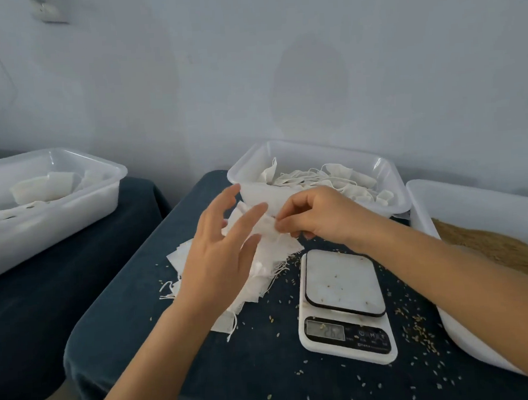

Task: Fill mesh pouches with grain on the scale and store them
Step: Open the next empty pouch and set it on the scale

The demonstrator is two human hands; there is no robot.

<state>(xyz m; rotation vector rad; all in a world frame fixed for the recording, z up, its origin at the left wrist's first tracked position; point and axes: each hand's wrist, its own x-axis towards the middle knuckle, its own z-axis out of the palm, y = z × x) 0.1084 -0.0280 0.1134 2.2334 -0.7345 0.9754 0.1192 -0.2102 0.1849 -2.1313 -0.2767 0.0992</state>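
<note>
**Pouch pinched above the pile**

The scale [345, 306] display is too blurred to read, and the grain tray [485, 204] runs off the frame at right. The left hand [225, 248], fingers spread and relaxed, hides much of the loose pouch pile [272, 258]. The right hand [313, 213] pinches a thin white mesh pouch [266, 226] just above that pile, left of the scale. Frayed threads trail from the pouches.

White pouches [260, 262], brown grain [500, 247], white scale [345, 306] edged in black, translucent white tubs [315, 153], dark blue cloth [139, 300].
</note>
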